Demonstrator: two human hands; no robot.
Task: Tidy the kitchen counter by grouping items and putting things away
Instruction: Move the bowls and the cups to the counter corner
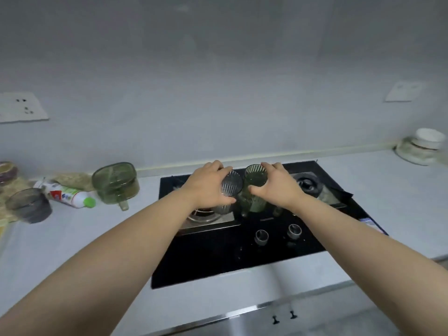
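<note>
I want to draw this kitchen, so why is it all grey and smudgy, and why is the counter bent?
Head view: dim, flat light greys the colours; the wide lens curves the counter's back edge; the stacked bowls and wall socket are smeared; the left hand on the grey glass and right hand on the green glass look sharper.

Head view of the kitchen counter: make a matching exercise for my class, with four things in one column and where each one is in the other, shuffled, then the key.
Things
1. grey cup
2. green cup
3. tube
4. stacked bowls

Places
a. far right of the counter, by the wall
b. held by the right hand
c. lying on its side, left of the stove
d. held by the left hand

Pairs: 1-d, 2-b, 3-c, 4-a
</note>
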